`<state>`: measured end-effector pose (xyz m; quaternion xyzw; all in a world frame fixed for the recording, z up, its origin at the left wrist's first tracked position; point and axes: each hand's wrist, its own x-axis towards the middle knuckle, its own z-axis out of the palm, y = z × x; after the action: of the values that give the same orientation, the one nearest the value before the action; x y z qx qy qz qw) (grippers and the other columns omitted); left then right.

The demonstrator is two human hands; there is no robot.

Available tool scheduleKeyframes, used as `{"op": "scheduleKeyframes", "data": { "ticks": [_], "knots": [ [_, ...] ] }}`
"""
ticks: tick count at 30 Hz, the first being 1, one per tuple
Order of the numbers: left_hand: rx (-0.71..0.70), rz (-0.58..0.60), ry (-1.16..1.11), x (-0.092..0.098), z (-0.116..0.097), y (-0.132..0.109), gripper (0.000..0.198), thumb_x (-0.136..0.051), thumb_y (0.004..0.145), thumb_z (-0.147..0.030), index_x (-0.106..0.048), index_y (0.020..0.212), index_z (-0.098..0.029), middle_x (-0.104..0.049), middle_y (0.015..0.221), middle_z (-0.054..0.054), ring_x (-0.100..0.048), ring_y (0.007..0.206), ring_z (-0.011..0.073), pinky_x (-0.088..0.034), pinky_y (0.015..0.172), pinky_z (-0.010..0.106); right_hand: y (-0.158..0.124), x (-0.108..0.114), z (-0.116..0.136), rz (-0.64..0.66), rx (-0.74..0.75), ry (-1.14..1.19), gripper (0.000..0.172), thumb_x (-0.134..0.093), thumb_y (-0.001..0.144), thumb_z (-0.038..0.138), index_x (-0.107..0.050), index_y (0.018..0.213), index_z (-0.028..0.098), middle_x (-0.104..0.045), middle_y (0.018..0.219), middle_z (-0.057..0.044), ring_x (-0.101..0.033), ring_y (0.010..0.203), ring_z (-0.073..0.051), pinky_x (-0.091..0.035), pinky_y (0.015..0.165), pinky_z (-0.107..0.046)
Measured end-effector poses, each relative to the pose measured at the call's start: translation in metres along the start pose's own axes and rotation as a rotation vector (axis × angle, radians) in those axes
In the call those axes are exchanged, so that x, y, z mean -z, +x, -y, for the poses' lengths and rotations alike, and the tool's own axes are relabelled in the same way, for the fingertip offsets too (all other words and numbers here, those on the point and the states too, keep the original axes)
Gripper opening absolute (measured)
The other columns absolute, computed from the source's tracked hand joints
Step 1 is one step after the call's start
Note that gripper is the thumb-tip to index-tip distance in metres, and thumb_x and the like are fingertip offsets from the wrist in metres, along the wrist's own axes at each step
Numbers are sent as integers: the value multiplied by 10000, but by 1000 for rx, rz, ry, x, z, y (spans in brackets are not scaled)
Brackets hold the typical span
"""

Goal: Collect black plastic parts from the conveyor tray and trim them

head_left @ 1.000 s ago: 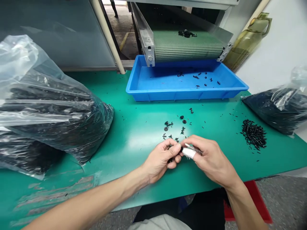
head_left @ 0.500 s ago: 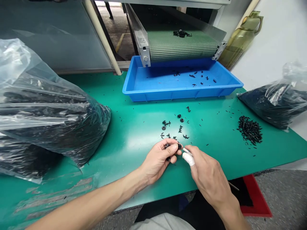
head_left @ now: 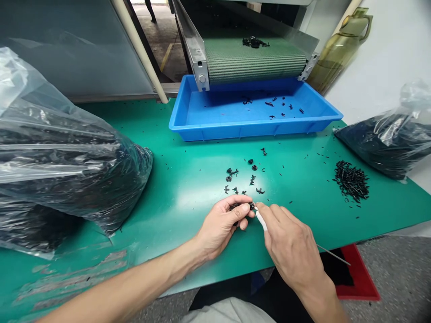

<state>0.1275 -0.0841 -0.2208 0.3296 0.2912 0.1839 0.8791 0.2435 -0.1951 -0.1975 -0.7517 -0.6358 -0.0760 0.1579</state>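
Note:
Small black plastic parts [head_left: 252, 206] are pinched between the thumb and fingers of my left hand [head_left: 222, 222], and more dark pieces are tucked in its curled fingers. My right hand [head_left: 289, 237], with white tape round the thumb, is closed at the edge of the held part. A thin metal rod [head_left: 333, 255] sticks out behind the right hand, in line with its pinching fingers; the hand covers its middle. Just beyond my hands, several loose black clips [head_left: 260, 191] and small round black pieces [head_left: 251, 161] lie on the green table [head_left: 168, 215].
A blue tray [head_left: 208, 133] with scattered black parts sits under a green conveyor belt [head_left: 256, 67]. Bags of black parts stand left [head_left: 101, 152] and right [head_left: 380, 148]. A pile of small black pins [head_left: 352, 181] lies at right. Below the table edge is a red tray [head_left: 365, 278].
My right hand has closed in on the part in my left hand and turned slightly. More of the thin rod now shows behind it. My left hand stays nearly in place.

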Motion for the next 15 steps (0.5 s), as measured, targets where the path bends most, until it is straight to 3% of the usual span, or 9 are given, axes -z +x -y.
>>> {"op": "scheduleKeyframes", "data": {
  "ticks": [6, 11, 15],
  "knots": [
    [-28, -30, 29, -1, 0, 1, 236, -747, 776, -242, -630, 938, -117, -652, 721, 23, -476, 531, 34, -354, 554, 168, -1, -6, 10, -22, -77, 102, 287, -317, 942, 97, -591, 984, 170, -583, 741, -38, -543, 670, -181, -350, 608, -291],
    [-101, -99, 26, -5, 2, 0, 217, -739, 781, -253, -640, 916, -115, -622, 688, 5, -483, 543, 41, -375, 564, 172, 4, -15, 25, -9, -295, 338, 247, -351, 886, 102, -582, 897, 190, -616, 702, -23, -552, 580, -156, -321, 540, -264],
    [-121, -147, 58, -7, 4, 0, 204, -718, 801, -275, -636, 920, -131, -623, 710, 1, -466, 500, 33, -373, 528, 177, 9, -18, 24, 96, -466, 517, 232, -355, 891, 140, -575, 895, 215, -630, 655, 5, -551, 526, -139, -305, 503, -244]
  ]
}}
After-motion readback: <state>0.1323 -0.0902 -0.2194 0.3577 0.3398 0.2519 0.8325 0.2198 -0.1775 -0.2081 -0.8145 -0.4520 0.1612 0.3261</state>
